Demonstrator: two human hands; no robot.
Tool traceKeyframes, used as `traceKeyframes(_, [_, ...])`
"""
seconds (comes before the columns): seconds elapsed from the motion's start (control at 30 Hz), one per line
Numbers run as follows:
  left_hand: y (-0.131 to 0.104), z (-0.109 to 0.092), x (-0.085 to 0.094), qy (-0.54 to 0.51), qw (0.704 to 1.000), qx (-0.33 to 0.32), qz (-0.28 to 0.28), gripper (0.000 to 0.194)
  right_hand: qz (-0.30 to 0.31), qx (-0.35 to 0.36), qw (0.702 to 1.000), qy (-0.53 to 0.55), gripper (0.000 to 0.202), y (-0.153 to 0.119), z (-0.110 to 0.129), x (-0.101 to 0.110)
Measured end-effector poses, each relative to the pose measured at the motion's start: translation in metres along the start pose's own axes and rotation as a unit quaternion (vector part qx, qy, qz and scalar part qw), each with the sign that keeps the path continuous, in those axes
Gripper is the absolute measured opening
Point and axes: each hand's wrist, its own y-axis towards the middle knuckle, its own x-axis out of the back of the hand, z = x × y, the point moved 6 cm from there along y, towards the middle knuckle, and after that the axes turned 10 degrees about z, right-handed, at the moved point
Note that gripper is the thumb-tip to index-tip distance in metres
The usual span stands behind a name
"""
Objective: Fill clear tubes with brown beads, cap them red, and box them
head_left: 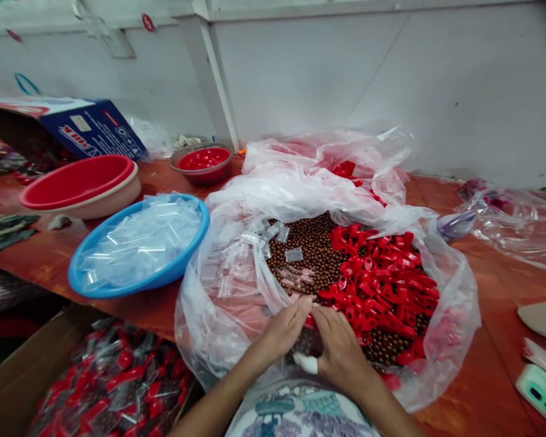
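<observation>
My left hand (282, 328) and my right hand (339, 346) meet at the near edge of a clear plastic bag (213, 346). Between them they hold a small clear container (308, 341) with a bit of red at its top; the fingers hide much of it. White tape wraps a digit of my right hand. Just beyond the hands lie brown beads (307, 243). Red plastic pieces (382, 279) are heaped on the beads at the right. Small clear boxes (230, 258) lie on the bag's left side, a few on the beads.
A blue basin (204, 233) full of clear boxes stands left, before a red basin (31, 197). Farther back are a bowl of red pieces (204, 159) and a blue carton (95, 130). Below left, a cardboard box (9, 364) holds red-topped containers. A phone (541, 388) lies right.
</observation>
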Motion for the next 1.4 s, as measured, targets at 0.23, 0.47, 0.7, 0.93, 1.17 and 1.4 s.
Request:
traceKeyframes(0.23, [0.078, -0.018, 0.074, 0.434, 0.895, -0.001, -0.101, 0.034, 0.169, 0.017, 0.983, 0.062, 0.077, 0.017, 0.022, -0.029])
traceKeyframes(0.47, [0.094, -0.012, 0.074, 0.490, 0.871, 0.007, -0.041, 0.032, 0.233, 0.056, 0.969, 0.052, 0.069, 0.017, 0.029, -0.037])
traceKeyframes(0.7, [0.076, -0.005, 0.084, 0.503, 0.862, 0.060, -0.019, 0.016, 0.223, 0.055, 0.971, 0.059, 0.089, 0.015, 0.023, -0.035])
traceKeyframes(0.93, [0.112, 0.003, 0.064, 0.446, 0.894, 0.039, -0.017, 0.019, 0.084, 0.027, 0.991, 0.103, 0.046, 0.016, -0.005, 0.003])
traceKeyframes(1.17, [0.127, 0.009, 0.052, 0.324, 0.946, -0.025, -0.003, 0.032, -0.032, -0.059, 0.994, 0.083, 0.034, 0.014, -0.073, 0.043])
traceKeyframes(1.4, [0.134, 0.019, 0.042, 0.209, 0.977, -0.043, -0.029, 0.036, -0.079, -0.126, 0.987, 0.055, 0.035, 0.029, -0.135, 0.068])
